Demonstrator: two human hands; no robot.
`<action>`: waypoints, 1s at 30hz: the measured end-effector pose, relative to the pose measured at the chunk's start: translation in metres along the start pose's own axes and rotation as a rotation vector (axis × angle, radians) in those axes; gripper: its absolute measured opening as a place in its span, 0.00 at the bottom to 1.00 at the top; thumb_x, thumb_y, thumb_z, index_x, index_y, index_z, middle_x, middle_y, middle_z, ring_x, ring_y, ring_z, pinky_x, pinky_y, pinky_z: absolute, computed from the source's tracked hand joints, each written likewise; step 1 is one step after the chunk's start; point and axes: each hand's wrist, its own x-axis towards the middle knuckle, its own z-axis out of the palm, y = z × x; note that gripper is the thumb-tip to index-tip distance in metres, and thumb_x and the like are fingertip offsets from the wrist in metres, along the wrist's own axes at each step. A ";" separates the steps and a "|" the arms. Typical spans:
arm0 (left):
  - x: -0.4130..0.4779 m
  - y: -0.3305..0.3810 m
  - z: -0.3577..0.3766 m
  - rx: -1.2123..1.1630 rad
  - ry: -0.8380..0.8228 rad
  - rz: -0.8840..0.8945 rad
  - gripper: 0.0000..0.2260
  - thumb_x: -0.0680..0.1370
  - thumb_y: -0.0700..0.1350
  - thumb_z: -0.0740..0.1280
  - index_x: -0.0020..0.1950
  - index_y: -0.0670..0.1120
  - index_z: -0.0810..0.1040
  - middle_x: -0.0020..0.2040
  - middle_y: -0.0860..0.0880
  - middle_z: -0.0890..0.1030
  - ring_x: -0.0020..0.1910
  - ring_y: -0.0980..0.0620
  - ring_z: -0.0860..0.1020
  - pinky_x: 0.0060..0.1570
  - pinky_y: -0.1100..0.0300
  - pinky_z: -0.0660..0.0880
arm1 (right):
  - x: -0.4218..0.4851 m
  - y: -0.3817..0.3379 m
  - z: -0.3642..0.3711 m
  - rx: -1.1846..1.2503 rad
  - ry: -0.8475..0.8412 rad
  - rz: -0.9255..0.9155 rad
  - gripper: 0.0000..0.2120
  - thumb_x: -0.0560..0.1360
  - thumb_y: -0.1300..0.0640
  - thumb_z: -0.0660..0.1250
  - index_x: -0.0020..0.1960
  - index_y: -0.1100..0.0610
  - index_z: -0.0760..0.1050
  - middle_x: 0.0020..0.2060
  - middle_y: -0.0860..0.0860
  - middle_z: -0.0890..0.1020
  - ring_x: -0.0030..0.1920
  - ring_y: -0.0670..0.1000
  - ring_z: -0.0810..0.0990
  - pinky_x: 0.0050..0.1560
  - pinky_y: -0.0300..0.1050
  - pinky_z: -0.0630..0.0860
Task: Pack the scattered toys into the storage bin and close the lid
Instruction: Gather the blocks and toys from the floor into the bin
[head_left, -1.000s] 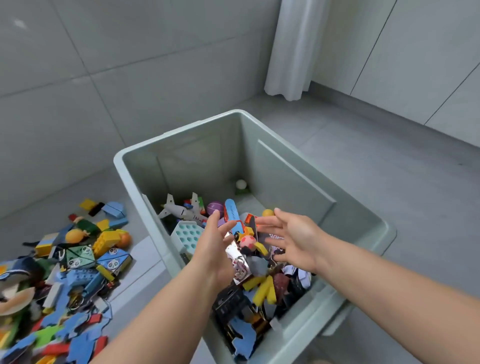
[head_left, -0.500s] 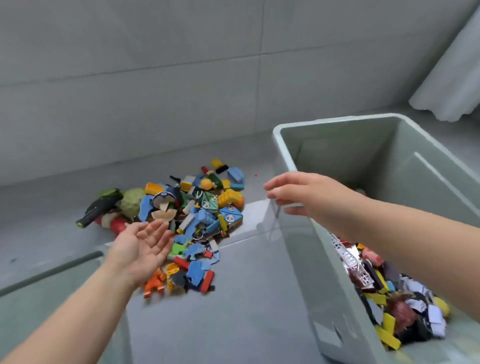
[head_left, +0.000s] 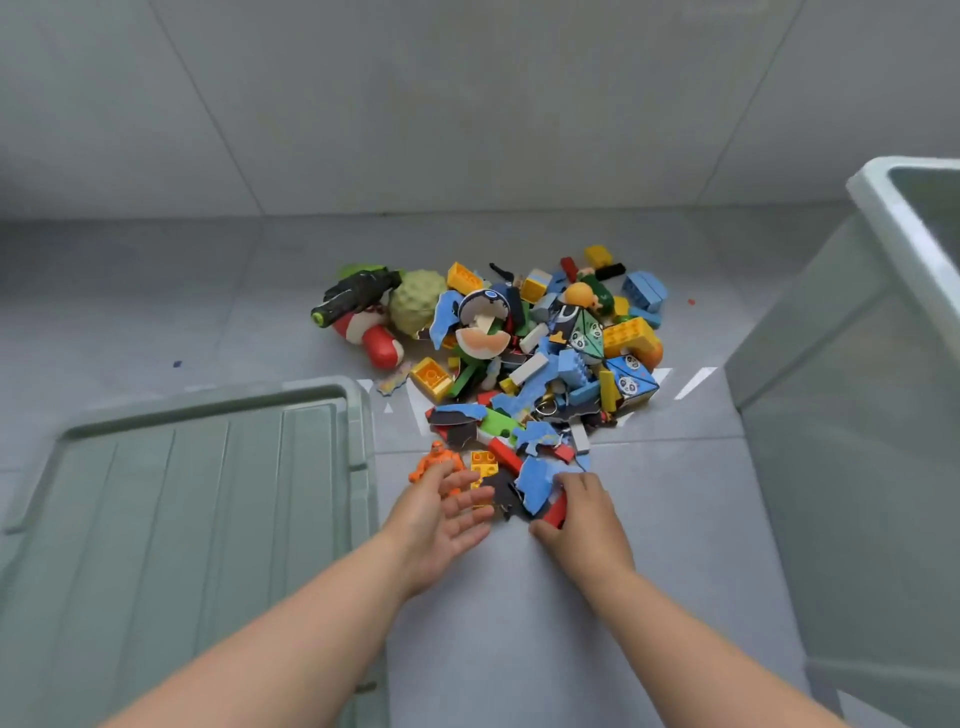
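The scattered toys (head_left: 540, 358) lie in a pile on the grey floor: bricks, blue puzzle pieces, panda blocks, a green ball and a toy gun. My left hand (head_left: 441, 506) hovers open, palm turned right, beside an orange figure (head_left: 435, 460) and a yellow brick (head_left: 483, 465) at the pile's near edge. My right hand (head_left: 587, 512) lies palm down with bent fingers on a blue puzzle piece (head_left: 535, 480) and a red brick (head_left: 556, 512). The pale green storage bin (head_left: 893, 228) stands at the right edge, its inside out of view. Its lid (head_left: 182, 493) lies flat at the left.
A grey tiled wall (head_left: 467, 104) rises close behind the pile. Bare floor (head_left: 675, 519) runs between my right arm and the bin. The lid's right edge is next to my left forearm.
The view swung from the bin down to the pile. Both hands dropped from in the air to the pile's near edge, and the right hand landed on the toys.
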 end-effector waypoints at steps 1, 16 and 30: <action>0.002 -0.001 -0.004 -0.001 -0.016 -0.001 0.16 0.81 0.53 0.57 0.56 0.43 0.77 0.50 0.42 0.81 0.48 0.46 0.78 0.49 0.52 0.75 | -0.002 0.002 0.006 0.077 0.068 0.015 0.28 0.70 0.52 0.71 0.66 0.55 0.66 0.62 0.51 0.69 0.61 0.51 0.71 0.59 0.42 0.69; 0.015 -0.015 0.005 -0.156 -0.092 0.000 0.12 0.81 0.45 0.57 0.51 0.42 0.78 0.35 0.47 0.74 0.27 0.54 0.71 0.22 0.68 0.69 | 0.000 -0.037 -0.002 0.220 0.079 -0.059 0.24 0.76 0.48 0.64 0.70 0.47 0.62 0.70 0.50 0.60 0.70 0.51 0.57 0.66 0.45 0.63; 0.005 -0.015 0.006 -0.249 -0.116 0.005 0.15 0.81 0.50 0.57 0.52 0.41 0.77 0.38 0.44 0.76 0.31 0.51 0.72 0.24 0.65 0.72 | 0.013 -0.036 0.003 0.102 -0.001 -0.038 0.23 0.73 0.57 0.69 0.66 0.50 0.69 0.57 0.51 0.75 0.57 0.52 0.73 0.53 0.43 0.71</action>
